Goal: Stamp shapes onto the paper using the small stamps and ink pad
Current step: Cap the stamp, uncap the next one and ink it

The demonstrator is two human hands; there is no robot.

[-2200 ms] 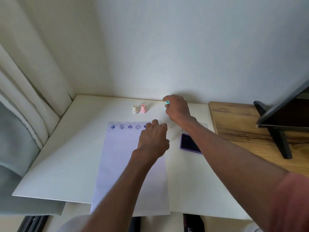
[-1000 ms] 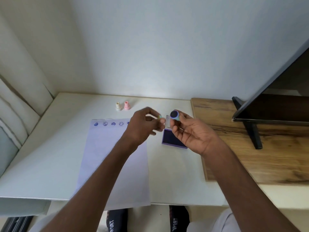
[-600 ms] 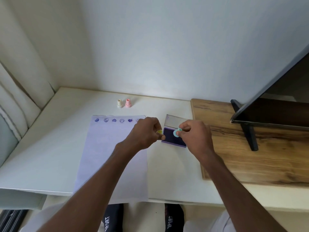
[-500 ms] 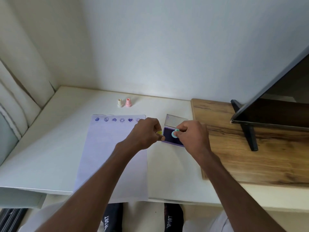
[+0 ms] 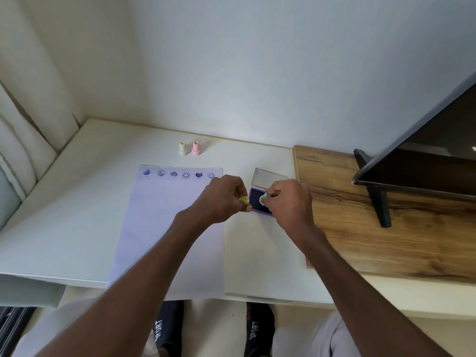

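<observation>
A white sheet of paper (image 5: 167,228) lies on the white table (image 5: 77,215), with a row of purple hearts and smiley faces stamped along its top edge. My left hand (image 5: 221,199) is closed on a small yellow stamp (image 5: 244,199) at the paper's right edge. My right hand (image 5: 288,202) holds a teal stamp (image 5: 264,199) down on the dark pad of the open purple ink pad (image 5: 255,199). The ink pad's clear lid (image 5: 268,177) lies folded back behind it.
A cream stamp (image 5: 182,148) and a pink stamp (image 5: 196,148) stand upright near the wall. A wooden board (image 5: 386,228) lies at the right, carrying a black screen on a stand (image 5: 381,202). A curtain hangs at the left.
My right hand picked up the teal stamp near the wall, turned its face up, then brought it down onto the ink pad. My left hand left the paper's top and holds the yellow stamp beside the pad.
</observation>
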